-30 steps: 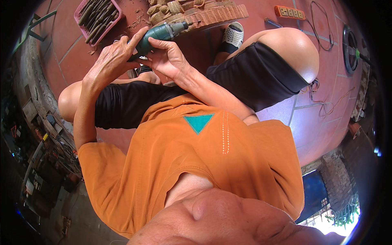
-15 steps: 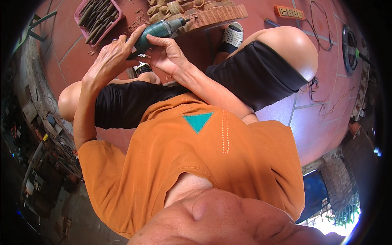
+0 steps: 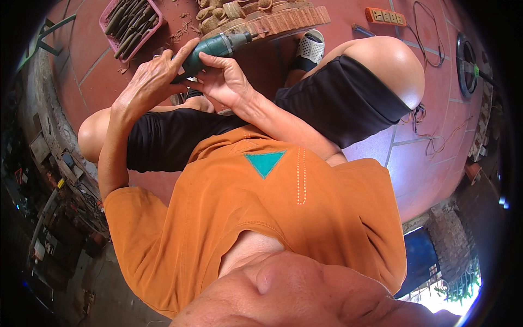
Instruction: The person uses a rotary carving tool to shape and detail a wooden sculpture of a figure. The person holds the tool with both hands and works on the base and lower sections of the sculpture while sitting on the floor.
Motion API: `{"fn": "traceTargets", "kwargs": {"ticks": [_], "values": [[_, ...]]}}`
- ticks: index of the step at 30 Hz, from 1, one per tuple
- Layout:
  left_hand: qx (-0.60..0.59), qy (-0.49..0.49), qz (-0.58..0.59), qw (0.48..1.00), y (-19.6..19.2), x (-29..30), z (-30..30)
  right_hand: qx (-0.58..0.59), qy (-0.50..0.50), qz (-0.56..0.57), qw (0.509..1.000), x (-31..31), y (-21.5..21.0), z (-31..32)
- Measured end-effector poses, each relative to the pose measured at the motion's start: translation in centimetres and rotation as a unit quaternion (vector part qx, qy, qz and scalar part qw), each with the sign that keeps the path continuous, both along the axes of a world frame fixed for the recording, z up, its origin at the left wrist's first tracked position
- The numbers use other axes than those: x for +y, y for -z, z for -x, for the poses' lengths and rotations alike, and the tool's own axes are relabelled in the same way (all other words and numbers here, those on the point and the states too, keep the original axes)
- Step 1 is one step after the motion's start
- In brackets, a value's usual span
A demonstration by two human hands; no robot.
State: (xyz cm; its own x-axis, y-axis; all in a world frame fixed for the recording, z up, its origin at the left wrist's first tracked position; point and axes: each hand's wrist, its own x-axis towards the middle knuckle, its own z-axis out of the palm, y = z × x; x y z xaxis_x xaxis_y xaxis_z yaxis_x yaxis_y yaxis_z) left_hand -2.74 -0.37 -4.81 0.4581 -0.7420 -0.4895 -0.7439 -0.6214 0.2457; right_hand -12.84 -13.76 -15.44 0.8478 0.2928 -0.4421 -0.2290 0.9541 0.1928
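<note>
A green die grinder (image 3: 218, 47) with a thin bit at its tip lies across both hands, pointing to the right. My left hand (image 3: 154, 76) is closed round its rear part, index finger stretched along the body. From the other side my right hand (image 3: 227, 80) grips it, thumb on the near side; some of its fingers are hidden beneath the tool. Just beyond the bit stands a carved wooden piece (image 3: 289, 20) with a ridged, curved edge. The bit's tip is close to that edge; whether they touch I cannot tell.
A pink basket (image 3: 162, 22) of dark carving tools (image 3: 131, 24) sits at the far left, wood shavings (image 3: 182, 30) beside it. An orange power strip (image 3: 385, 17) with a loose cable (image 3: 436, 32) lies at the far right, near a dark ring-shaped object (image 3: 467, 68). My bent knees flank the work.
The grinder has shifted slightly toward me, and its bit now sits a little lower and further right. Both hands keep their hold.
</note>
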Motion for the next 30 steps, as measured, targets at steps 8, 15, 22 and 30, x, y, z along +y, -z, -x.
{"fn": "traceTargets", "kwargs": {"ticks": [8,15,22,30], "values": [[-0.022,-0.005,0.008,1.0,0.1,0.1,0.0,-0.018,-0.007,0.006,1.0,-0.1,0.4,-0.6],[-0.029,-0.015,0.013,0.999,0.0,0.1,0.0,-0.034,-0.015,0.024,0.999,-0.3,0.5,-1.1],[-0.014,-0.022,0.019,0.999,-0.5,-0.3,0.0,-0.041,-0.013,0.016,0.999,-0.4,0.8,-1.1],[-0.021,0.017,0.051,0.998,-1.0,-0.3,-0.4,-0.041,-0.01,0.022,0.999,-0.8,0.3,-0.9]]}}
